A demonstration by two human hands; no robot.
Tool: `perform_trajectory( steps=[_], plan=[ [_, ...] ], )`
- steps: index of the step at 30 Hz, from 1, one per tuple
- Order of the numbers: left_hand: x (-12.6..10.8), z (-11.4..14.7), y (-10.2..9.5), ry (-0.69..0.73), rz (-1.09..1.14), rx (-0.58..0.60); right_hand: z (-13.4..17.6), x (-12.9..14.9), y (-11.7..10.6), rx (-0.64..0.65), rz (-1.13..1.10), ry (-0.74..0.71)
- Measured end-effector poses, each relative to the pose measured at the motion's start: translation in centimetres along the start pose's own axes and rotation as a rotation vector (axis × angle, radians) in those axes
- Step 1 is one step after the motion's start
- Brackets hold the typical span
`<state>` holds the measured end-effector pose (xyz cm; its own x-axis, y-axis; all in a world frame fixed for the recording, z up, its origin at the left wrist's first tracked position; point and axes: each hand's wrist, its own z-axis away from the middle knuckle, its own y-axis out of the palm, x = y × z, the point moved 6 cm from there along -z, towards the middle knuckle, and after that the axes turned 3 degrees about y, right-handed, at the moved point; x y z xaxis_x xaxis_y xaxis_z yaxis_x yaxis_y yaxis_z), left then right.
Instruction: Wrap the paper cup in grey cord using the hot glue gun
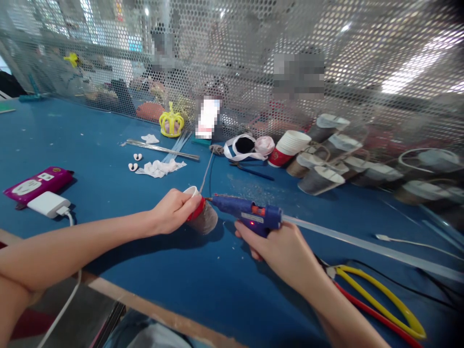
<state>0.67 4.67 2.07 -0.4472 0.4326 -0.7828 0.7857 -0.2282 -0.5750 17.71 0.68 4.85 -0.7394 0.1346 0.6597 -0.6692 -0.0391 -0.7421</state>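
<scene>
My left hand [176, 209] is closed around a small paper cup [203, 218], which is tilted on its side. Its rim is white, a red band shows below it, and the lower part is wrapped in something greyish brown. A strand of twine [207, 171] runs from the cup back to a small ball of twine [216, 149]. In my right hand [277, 241] is a blue glue gun [246, 211] with a small red light lit. Its nozzle points left and meets or nearly meets the cup by the twine. A long clear glue stick [348, 240] sticks out behind it.
Wrapped cups [321, 181] and a stack of paper cups [290, 147] stand at the back right. Yellow-and-red-handled pliers or cutters [379, 295] lie near my right forearm. A purple pack [39, 185] and white charger [50, 204] lie left. A perforated metal screen [239, 63] rises behind.
</scene>
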Motion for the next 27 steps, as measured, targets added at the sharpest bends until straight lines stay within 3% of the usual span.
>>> perform_trajectory(
  steps=[7,10,14,21,27],
  plan=[
    [0.1,0.0,0.1,0.009,0.017,-0.003,-0.2,-0.7,0.0,0.109,-0.175,-0.003],
    [0.0,0.0,0.0,0.026,0.030,-0.004,-0.6,-1.0,-1.3,0.046,-0.333,0.004],
    [0.0,-0.1,-0.1,0.048,0.042,-0.010,-2.3,-2.4,-3.1,-0.069,-0.377,0.032],
    [-0.2,0.1,0.0,0.070,0.068,-0.004,-6.0,-4.8,-3.3,-0.065,-0.007,0.077],
    [-0.4,0.1,0.1,0.093,0.067,0.006,-8.3,-6.0,-4.3,-0.209,0.289,0.114]
  ],
)
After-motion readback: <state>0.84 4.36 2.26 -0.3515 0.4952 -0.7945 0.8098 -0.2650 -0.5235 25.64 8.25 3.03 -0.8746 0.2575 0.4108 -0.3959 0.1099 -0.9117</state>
